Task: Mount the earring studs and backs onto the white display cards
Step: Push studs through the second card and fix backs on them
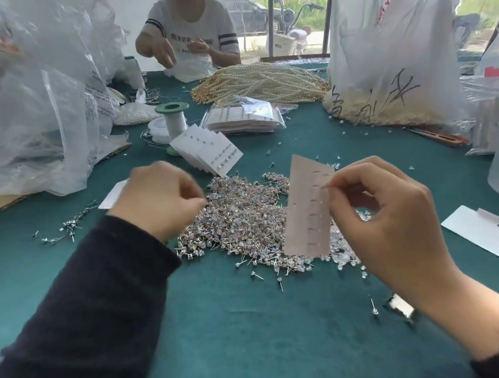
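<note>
1. The right hand (386, 211) pinches a display card (304, 213) by its right edge, holding it upright above the pile of studs (239, 219) on the desk (230, 335).
2. The left hand (160, 201) hovers curled at the pile's left edge; blurred, so I cannot tell whether it holds a stud.
3. Filled cards (204, 150) fan out beyond the pile.

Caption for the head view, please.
Right hand pinches a display card over the stud pile; left hand hovers at its edge.
</note>
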Demonstrator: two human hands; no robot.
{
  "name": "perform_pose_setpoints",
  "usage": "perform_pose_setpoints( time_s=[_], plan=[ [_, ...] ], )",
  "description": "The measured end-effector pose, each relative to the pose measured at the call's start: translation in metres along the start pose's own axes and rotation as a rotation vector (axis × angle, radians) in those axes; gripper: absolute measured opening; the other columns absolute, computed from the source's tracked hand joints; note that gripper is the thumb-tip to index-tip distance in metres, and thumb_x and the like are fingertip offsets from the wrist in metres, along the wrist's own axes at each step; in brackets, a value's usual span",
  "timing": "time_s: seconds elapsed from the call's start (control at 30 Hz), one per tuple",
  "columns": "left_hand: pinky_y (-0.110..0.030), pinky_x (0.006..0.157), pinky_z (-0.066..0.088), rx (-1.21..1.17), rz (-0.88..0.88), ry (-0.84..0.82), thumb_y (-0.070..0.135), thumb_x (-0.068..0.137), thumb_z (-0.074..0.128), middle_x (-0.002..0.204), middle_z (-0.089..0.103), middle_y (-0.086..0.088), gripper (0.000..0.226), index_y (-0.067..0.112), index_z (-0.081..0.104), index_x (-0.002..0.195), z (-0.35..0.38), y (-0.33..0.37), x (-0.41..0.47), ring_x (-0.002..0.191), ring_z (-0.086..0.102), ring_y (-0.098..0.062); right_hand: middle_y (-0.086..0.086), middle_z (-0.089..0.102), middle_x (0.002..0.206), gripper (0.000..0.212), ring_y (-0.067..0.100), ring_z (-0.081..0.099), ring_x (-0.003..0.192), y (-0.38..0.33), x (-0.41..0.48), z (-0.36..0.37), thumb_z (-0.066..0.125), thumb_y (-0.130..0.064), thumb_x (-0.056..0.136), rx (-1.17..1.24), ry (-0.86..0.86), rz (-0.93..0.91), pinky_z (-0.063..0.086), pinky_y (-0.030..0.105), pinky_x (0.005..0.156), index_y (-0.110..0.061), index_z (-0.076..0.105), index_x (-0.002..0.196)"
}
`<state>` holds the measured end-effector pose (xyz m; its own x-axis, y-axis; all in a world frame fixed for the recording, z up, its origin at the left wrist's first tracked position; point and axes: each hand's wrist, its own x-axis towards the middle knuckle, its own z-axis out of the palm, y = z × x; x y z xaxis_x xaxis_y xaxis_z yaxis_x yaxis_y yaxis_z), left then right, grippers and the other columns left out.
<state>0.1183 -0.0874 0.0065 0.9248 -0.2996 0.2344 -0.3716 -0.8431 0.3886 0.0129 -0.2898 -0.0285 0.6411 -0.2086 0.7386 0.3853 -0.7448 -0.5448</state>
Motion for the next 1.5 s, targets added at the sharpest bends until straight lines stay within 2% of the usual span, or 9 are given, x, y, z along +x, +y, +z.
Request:
perform_pose_setpoints(
  time_s=[0.13, 0.3, 0.57, 0.67, 0.77, 0.93, 1.13, 1.27, 1.5],
  plan=[
    [-0.020, 0.074, 0.038, 0.103, -0.180, -0.130, 0.020, 0.072, 0.074, 0.079, 0.068, 0.000, 0.007, 0.019, 0.075, 0.079, -0.012, -0.026, 0.006, 0.087, 0.061, -0.018, 0.000, 0.062, 0.074, 0.012, 0.011, 0.059, 0.069, -0.001, 0.001, 0.001, 0.065, 0.001, 0.079, 0.047, -0.005, 0.116, 0.050, 0.017, 0.066, -0.011, 0.064, 0.076],
    [-0.018, 0.074, 0.039, 0.173, -0.173, -0.169, 0.019, 0.071, 0.075, 0.069, 0.062, 0.003, 0.007, 0.020, 0.075, 0.078, -0.002, -0.027, 0.008, 0.081, 0.057, -0.015, -0.001, 0.067, 0.065, 0.017, 0.014, 0.067, 0.062, -0.002, 0.004, -0.002, 0.063, -0.003, 0.080, 0.239, -0.042, 0.346, 0.051, 0.018, 0.059, -0.017, 0.064, 0.072],
    [-0.021, 0.072, 0.044, 0.200, -0.078, -0.126, 0.012, 0.074, 0.065, 0.069, 0.061, 0.006, 0.012, 0.021, 0.069, 0.068, 0.000, -0.024, 0.009, 0.083, 0.061, -0.019, 0.008, 0.068, 0.068, 0.015, 0.022, 0.066, 0.061, -0.007, 0.010, -0.010, 0.067, -0.002, 0.058, 1.022, -0.247, 0.942, 0.057, 0.030, 0.057, -0.006, 0.072, 0.072],
    [-0.022, 0.062, 0.047, -0.127, 0.003, -0.084, 0.012, 0.072, 0.066, 0.061, 0.066, 0.003, 0.013, 0.020, 0.062, 0.063, -0.004, -0.017, 0.005, 0.064, 0.064, -0.015, 0.021, 0.064, 0.087, 0.041, 0.027, 0.068, 0.068, -0.009, 0.011, -0.009, 0.058, -0.008, 0.059, 1.210, -0.307, 1.090, 0.058, 0.032, 0.057, 0.002, 0.061, 0.100],
    [-0.022, 0.056, 0.052, -0.684, 0.113, -0.225, 0.005, 0.069, 0.069, 0.068, 0.071, -0.010, 0.009, 0.012, 0.063, 0.069, -0.009, 0.008, -0.006, 0.059, 0.067, -0.017, 0.029, 0.067, 0.082, 0.049, 0.034, 0.069, 0.069, -0.010, 0.011, -0.008, 0.067, -0.006, 0.053, 1.386, -0.319, 1.217, 0.059, 0.037, 0.056, 0.007, 0.059, 0.100],
    [-0.024, 0.062, 0.057, -0.764, 0.235, -0.212, 0.005, 0.069, 0.073, 0.069, 0.072, -0.009, 0.007, 0.010, 0.070, 0.073, -0.008, 0.047, -0.009, 0.062, 0.068, -0.017, 0.024, 0.063, 0.082, 0.073, 0.033, 0.063, 0.057, -0.006, 0.009, -0.007, 0.088, 0.002, 0.014, 1.588, -0.274, 1.249, 0.056, 0.033, 0.048, 0.004, 0.070, 0.085],
    [-0.018, 0.063, 0.055, -0.749, 0.293, -0.203, 0.004, 0.073, 0.071, 0.068, 0.070, 0.001, 0.010, 0.013, 0.071, 0.077, 0.013, 0.067, -0.018, 0.060, 0.064, -0.006, 0.020, 0.060, 0.084, 0.070, 0.027, 0.059, 0.057, -0.003, 0.009, -0.005, 0.088, 0.003, 0.019, 1.621, -0.293, 1.223, 0.055, 0.027, 0.049, 0.002, 0.071, 0.087],
    [-0.027, 0.065, 0.054, -0.695, 0.290, -0.222, 0.005, 0.073, 0.071, 0.074, 0.072, -0.009, 0.006, 0.010, 0.072, 0.077, 0.026, 0.065, -0.025, 0.066, 0.066, -0.021, 0.016, 0.066, 0.085, 0.056, 0.024, 0.062, 0.066, 0.002, 0.007, -0.004, 0.089, -0.002, 0.026, 1.576, -0.340, 1.159, 0.055, 0.028, 0.058, -0.002, 0.072, 0.079],
    [-0.026, 0.064, 0.056, -0.691, 0.259, -0.125, 0.003, 0.075, 0.069, 0.067, 0.068, -0.003, 0.012, 0.015, 0.066, 0.072, 0.031, 0.065, -0.025, 0.060, 0.065, -0.013, 0.006, 0.058, 0.070, 0.022, 0.016, 0.052, 0.061, -0.001, 0.008, -0.003, 0.062, -0.015, 0.048, 1.181, -0.383, 1.002, 0.039, 0.029, 0.060, -0.012, 0.070, 0.069]
  ],
)
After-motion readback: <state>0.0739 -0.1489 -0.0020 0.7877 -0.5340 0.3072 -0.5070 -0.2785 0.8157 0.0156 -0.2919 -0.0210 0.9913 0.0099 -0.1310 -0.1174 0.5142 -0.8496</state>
